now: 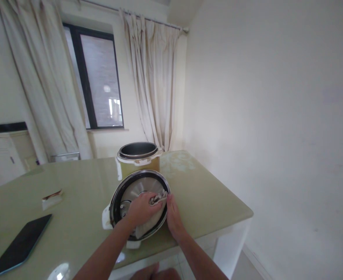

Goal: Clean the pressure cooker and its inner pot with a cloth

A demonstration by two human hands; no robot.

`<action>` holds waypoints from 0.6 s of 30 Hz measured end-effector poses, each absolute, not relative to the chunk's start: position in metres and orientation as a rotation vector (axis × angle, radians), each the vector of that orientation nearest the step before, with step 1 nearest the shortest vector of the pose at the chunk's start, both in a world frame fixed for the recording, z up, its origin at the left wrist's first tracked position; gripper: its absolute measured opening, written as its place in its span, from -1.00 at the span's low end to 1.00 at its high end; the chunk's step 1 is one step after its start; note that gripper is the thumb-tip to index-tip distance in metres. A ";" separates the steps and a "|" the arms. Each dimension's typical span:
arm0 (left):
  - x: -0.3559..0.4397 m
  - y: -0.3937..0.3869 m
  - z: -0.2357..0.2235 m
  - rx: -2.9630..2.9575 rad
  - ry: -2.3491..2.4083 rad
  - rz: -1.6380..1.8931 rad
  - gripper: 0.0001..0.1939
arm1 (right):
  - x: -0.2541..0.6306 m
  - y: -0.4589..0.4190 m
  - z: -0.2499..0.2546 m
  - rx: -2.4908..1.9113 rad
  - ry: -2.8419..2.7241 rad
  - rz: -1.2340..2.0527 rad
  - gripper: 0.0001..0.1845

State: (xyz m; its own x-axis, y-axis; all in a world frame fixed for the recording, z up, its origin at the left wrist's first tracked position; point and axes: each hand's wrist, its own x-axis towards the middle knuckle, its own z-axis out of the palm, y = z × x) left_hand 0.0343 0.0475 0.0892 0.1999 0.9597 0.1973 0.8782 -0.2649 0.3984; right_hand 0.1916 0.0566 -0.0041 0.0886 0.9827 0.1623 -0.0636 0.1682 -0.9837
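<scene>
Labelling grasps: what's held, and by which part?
Left hand grips a cloth by its bunched upper part, against the inner face of the lid. Right hand is at the lid's right rim; whether it grips can't be told.

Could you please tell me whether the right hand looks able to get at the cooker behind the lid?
Probably yes: the lid partly hides the cooker, but nothing visible blocks the right hand around the lid's right side.

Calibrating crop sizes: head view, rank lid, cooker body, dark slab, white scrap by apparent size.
1. Lid
2. Cooker body and dark slab: too close to rank
3. White scrap
</scene>
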 end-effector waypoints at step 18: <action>0.014 0.061 0.088 1.710 2.555 1.044 -0.48 | 0.184 0.049 -0.001 -1.046 -1.243 0.972 -0.10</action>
